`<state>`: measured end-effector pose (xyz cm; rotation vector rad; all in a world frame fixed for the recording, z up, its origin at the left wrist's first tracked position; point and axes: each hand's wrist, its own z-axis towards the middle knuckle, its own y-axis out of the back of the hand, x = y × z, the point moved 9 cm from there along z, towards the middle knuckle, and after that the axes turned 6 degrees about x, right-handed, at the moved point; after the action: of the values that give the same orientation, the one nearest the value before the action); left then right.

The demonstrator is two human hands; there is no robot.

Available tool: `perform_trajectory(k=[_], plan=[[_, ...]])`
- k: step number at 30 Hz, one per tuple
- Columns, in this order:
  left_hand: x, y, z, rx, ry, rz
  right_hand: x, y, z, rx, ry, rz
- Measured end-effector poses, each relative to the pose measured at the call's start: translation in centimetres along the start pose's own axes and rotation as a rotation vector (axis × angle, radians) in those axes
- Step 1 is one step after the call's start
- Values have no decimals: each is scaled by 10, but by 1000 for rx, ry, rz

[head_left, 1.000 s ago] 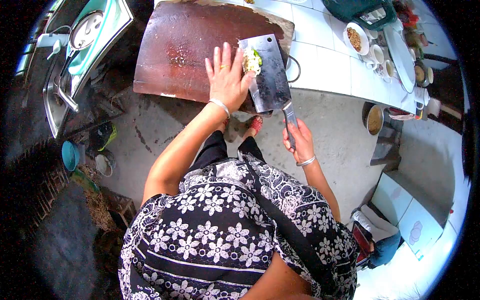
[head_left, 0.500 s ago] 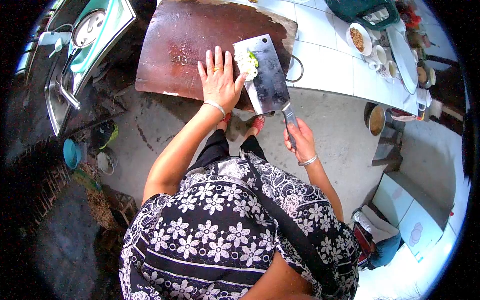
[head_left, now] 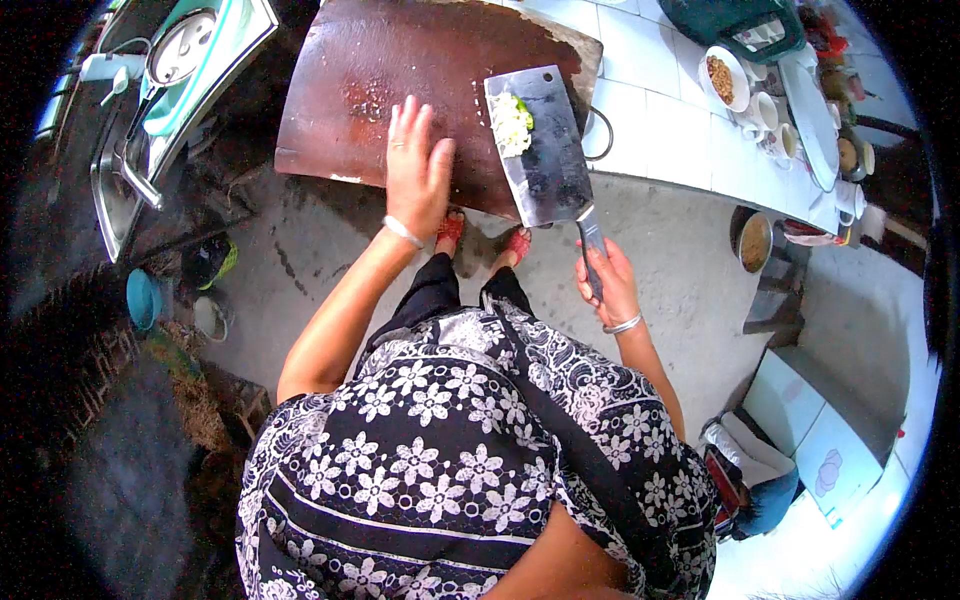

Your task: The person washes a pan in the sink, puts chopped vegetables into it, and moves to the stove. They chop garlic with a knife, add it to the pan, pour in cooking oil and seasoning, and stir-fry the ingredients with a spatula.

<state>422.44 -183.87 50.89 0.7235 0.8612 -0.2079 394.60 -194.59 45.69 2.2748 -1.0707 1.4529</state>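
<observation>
My right hand [head_left: 608, 278] is wrapped round the dark handle of a wide cleaver [head_left: 560, 155]. The blade lies flat-side up above the right part of a brown wooden cutting board [head_left: 325, 110]; whether it touches the board I cannot tell. A small heap of chopped green and white vegetable [head_left: 512, 128] rests on the blade, near its left edge. To the left of the cleaver, my left hand [head_left: 415, 165] is over the board, empty, with fingers stretched out and thumb apart. Small bits are scattered on the wood beyond its fingertips.
A white-tiled counter [head_left: 670, 140] extends right from the board. On it stand a bowl of brown food [head_left: 722, 80], white cups [head_left: 764, 110] and a dark green appliance [head_left: 735, 30]. At the left is a sink [head_left: 120, 205] with a pan [head_left: 185, 48] beyond it. A pot [head_left: 753, 243] sits low at right.
My left hand has drawn away from the cleaver to the left, its fingers closer together. The cleaver, with the chopped vegetable on it, has shifted slightly right.
</observation>
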Motion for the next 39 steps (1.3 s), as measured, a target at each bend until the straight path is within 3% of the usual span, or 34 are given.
perform_trajectory(k=[5, 7, 10, 14, 15, 17, 28, 31, 39], plan=[[57, 1, 1, -133, 327, -972, -7, 15, -1, -17, 16, 31], [55, -15, 6, -98, 454, -1740, -10, 15, 0, -23, 24, 18], [61, -10, 11, -94, 458, -1732, -16, 8, 1, -25, 36, 19], [89, 19, -16, -41, 369, -479, -25, 1, 3, -22, 36, -9], [70, 26, -14, -50, 149, -141, -26, 1, 3, -21, 33, -6], [62, 12, -21, 60, 137, 79, -25, 4, 2, -19, 30, -5], [42, -32, -2, 211, 127, 218, -12, 30, 3, -18, 5, -9], [26, -34, 2, 185, 19, 290, -7, 34, 1, -6, 15, -20], [-51, -62, 41, 245, -171, -91, 4, 40, -4, -6, 6, -22]])
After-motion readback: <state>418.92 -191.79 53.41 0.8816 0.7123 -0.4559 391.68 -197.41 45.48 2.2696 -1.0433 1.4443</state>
